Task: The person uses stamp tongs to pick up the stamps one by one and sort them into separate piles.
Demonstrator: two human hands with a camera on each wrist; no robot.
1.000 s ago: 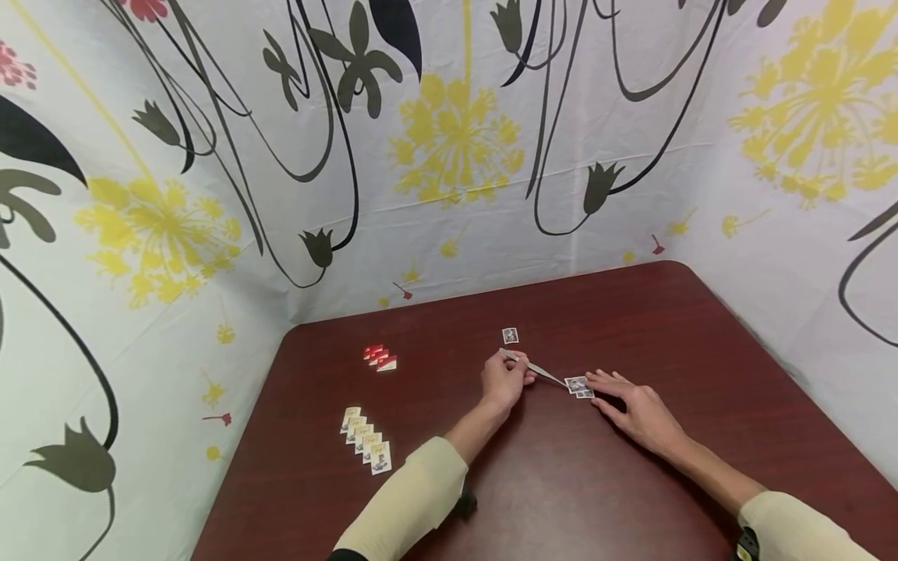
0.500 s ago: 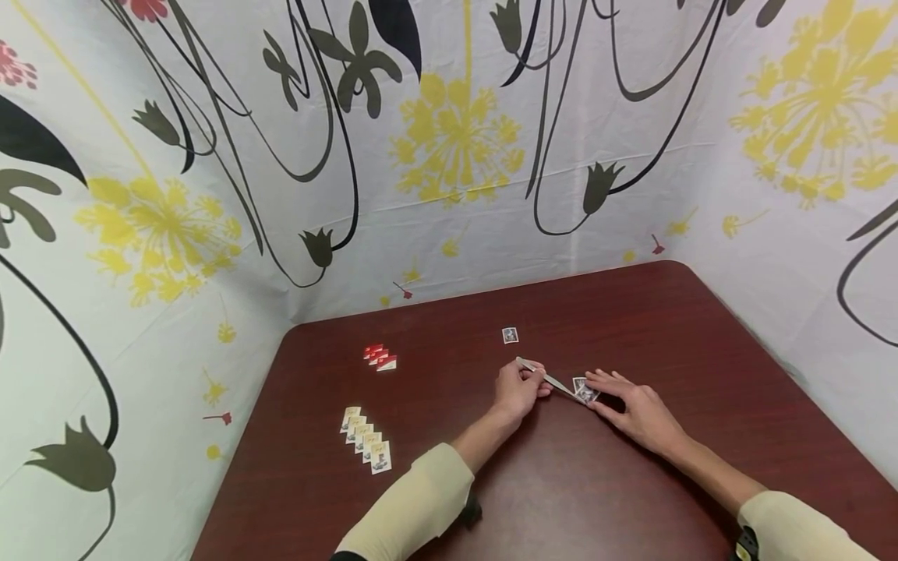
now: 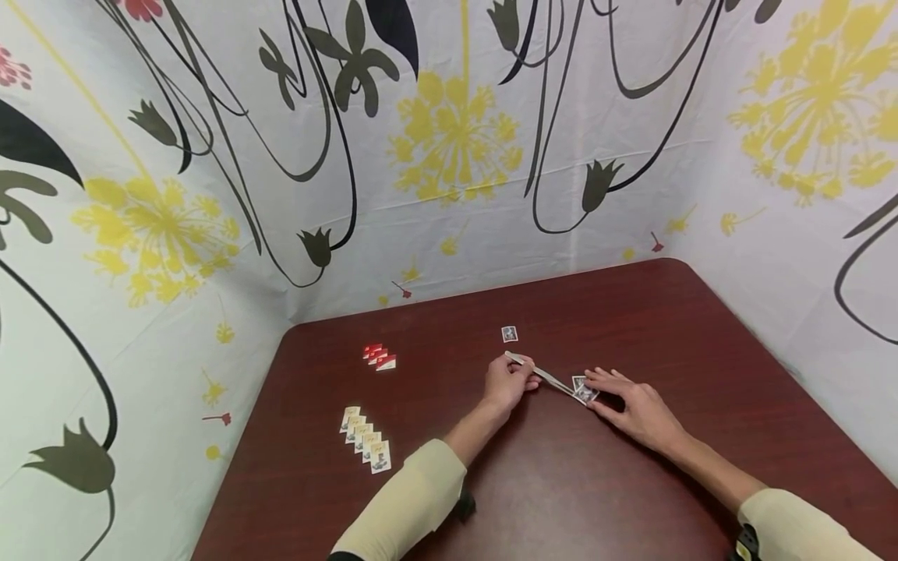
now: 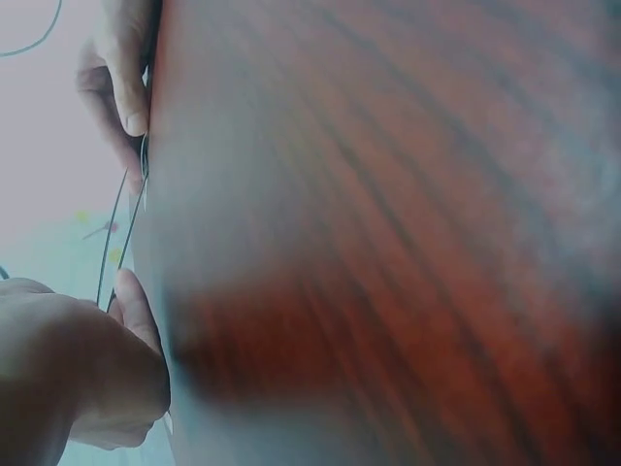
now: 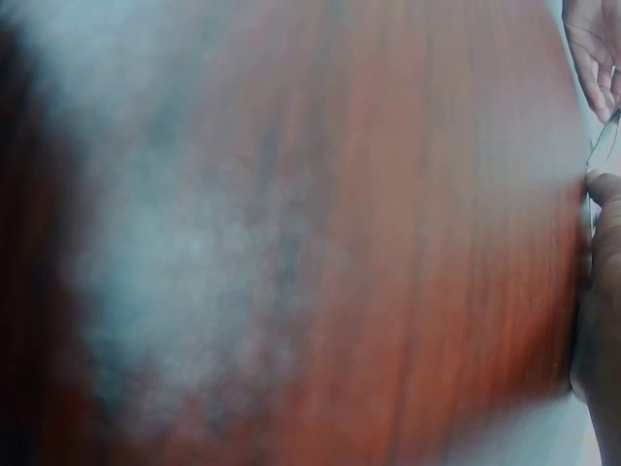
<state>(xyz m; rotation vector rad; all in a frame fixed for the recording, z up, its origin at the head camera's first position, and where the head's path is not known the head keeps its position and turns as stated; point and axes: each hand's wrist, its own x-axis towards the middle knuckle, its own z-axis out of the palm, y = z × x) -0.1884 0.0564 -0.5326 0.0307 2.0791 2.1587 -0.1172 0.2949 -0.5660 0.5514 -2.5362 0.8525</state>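
Observation:
My left hand (image 3: 508, 383) pinches metal tweezers (image 3: 546, 376) in the head view. Their tips reach the lower left edge of a small grey stamp (image 3: 586, 395) with a white border. A second grey stamp (image 3: 578, 382) lies partly under it. My right hand (image 3: 641, 413) rests from the right, its fingertips (image 3: 592, 375) on the pair's right side and the thumb at the lower corner, covering part of them. In the left wrist view the tweezers (image 4: 124, 228) show two slightly parted arms between both hands. The right wrist view shows mostly blurred tabletop.
A single grey stamp (image 3: 509, 334) lies farther back. Left on the dark red table (image 3: 449, 327) are overlapping red stamps (image 3: 380, 358) and, nearer, a stepped row of several yellowish stamps (image 3: 366, 439). A patterned cloth (image 3: 449, 234) hangs behind the table.
The tweezers and left hand moved right and nearer, then the hand drew slightly back left. The upper grey stamp shifted right and toward me, baring the one beneath. The right hand stayed.

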